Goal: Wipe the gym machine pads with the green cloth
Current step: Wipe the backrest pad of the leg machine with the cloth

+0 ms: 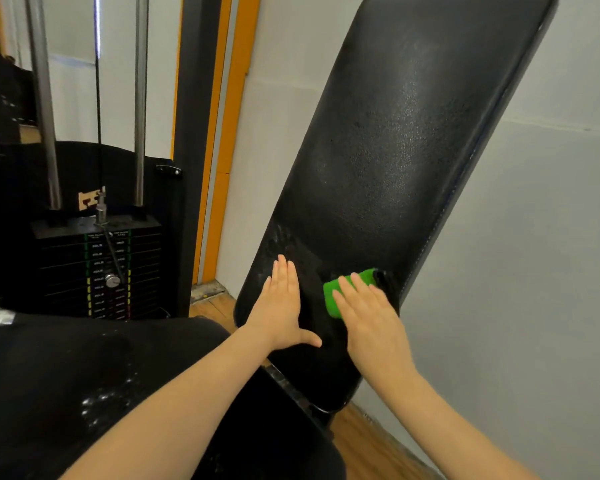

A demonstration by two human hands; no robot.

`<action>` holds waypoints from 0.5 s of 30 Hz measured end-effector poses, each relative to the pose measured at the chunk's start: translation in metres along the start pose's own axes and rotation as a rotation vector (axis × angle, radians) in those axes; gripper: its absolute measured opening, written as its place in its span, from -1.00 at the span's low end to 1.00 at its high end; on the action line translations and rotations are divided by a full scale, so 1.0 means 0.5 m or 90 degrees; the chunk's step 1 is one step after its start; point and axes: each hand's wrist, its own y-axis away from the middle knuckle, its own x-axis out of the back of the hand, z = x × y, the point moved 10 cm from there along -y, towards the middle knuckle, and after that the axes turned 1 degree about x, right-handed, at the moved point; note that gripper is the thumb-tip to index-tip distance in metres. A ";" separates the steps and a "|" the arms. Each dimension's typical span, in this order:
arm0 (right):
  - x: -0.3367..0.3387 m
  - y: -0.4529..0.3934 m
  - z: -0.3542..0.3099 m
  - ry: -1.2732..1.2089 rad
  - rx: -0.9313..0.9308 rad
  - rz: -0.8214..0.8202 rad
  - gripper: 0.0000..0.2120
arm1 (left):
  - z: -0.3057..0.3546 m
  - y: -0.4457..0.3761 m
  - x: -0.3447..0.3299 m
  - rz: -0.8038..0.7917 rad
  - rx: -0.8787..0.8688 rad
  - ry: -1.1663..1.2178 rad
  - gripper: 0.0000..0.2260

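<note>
You are pressing the green cloth (pixel 349 292) flat under the straight fingers of your right hand (pixel 369 318) at lower centre of the frame, against the black back pad (pixel 388 150), while your left hand (pixel 281 306) is lying open-palmed beside it.

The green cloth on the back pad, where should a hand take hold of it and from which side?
Grip the folded green cloth along its bare left edge, coming from the pad's middle. The right hand lies flat over its lower right, straight fingers pressing it to the tilted back pad, so only the left and upper edges show. The left hand rests flat nearby, probably best placed.
</note>
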 end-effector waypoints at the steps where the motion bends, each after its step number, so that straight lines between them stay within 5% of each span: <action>1: -0.019 0.031 -0.029 -0.016 0.040 -0.042 -0.36 | 0.000 0.001 -0.001 0.001 -0.002 0.002 0.24; 5: -0.026 0.031 -0.038 -0.044 0.104 -0.082 -0.40 | -0.001 0.000 -0.001 0.003 -0.007 -0.005 0.23; 8: 0.026 -0.039 -0.007 -0.008 0.107 0.024 -0.66 | -0.001 0.000 -0.001 -0.002 -0.002 -0.005 0.23; 12: 0.050 -0.112 0.029 0.028 0.057 0.051 -0.52 | 0.000 0.001 0.000 -0.001 0.006 -0.008 0.22; 15: 0.011 -0.076 -0.001 0.056 0.060 0.020 -0.64 | -0.002 0.002 -0.005 -0.006 0.004 -0.008 0.21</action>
